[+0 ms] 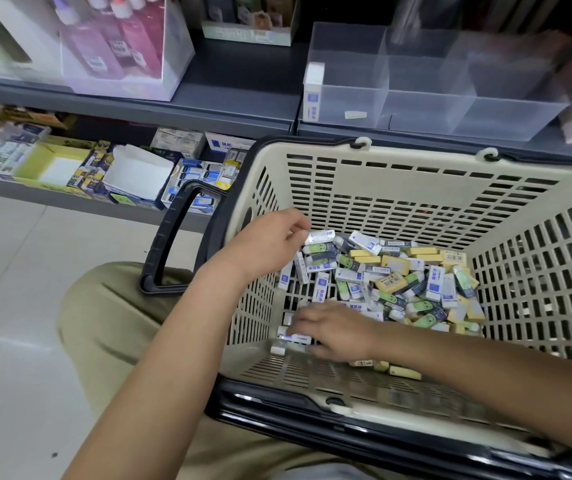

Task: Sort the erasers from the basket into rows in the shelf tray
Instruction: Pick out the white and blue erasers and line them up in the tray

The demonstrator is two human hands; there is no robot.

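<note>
A beige plastic basket (pixel 398 188) rests on my lap and holds a heap of several small erasers (pixel 388 278) in white-blue, green and yellow wrappers. My left hand (pixel 267 240) reaches over the basket's left wall and pinches a white-blue eraser (pixel 321 236) at its fingertips. My right hand (pixel 338 327) lies low in the near left corner, its fingers curled around a white-blue eraser (pixel 296 337). The clear divided shelf tray (pixel 426 95) stands on the shelf above the basket, with two white-blue erasers (pixel 312 95) upright at its left end.
The basket's black handle (pixel 173 244) hangs down on the left. A lower shelf at left holds open cartons (pixel 139 178) of stationery. A box of bottles (pixel 118 43) stands on the upper shelf. Pale tiled floor (pixel 17 306) lies to the left.
</note>
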